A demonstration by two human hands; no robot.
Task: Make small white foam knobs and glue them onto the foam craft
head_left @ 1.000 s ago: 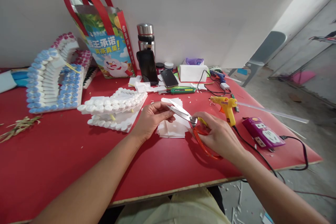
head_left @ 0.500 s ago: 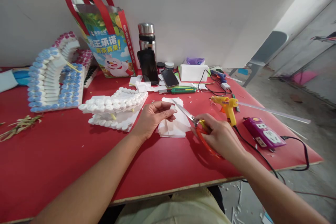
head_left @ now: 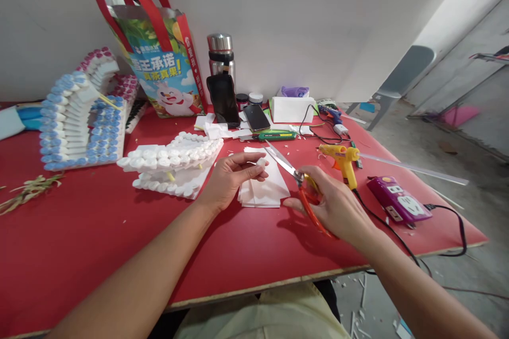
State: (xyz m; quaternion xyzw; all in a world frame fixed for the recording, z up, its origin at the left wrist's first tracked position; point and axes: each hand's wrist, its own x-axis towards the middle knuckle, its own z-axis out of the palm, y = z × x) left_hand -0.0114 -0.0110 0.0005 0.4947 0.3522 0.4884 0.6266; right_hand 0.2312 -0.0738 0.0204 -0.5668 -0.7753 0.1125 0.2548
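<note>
Between thumb and fingers, my left hand (head_left: pixel 234 174) pinches a small white piece (head_left: pixel 261 162), perhaps folded or rolled paper. My right hand (head_left: pixel 332 198) grips scissors (head_left: pixel 306 185) with red and yellow handles, its fingers in the loops. The scissor blades point up and left, just right of the white piece and apart from it. Beneath both hands lies a stack of white paper sheets (head_left: pixel 260 195). Left of my left hand stands a white model (head_left: pixel 170 161) made of rows of small rolled pieces.
A yellow glue gun (head_left: pixel 344 161) and a purple power socket (head_left: pixel 397 200) with a cord sit at the right. Behind are a green utility knife (head_left: pixel 276 135), phones (head_left: pixel 256 117), a steel flask (head_left: pixel 221 55) and a shopping bag (head_left: pixel 167 63). Blue-tipped models (head_left: pixel 63 122) stand left.
The scissors have drawn slightly away from the white piece, which shows more clearly now. My right thumb has moved outward, widening the handles. My left hand stays almost in place.
</note>
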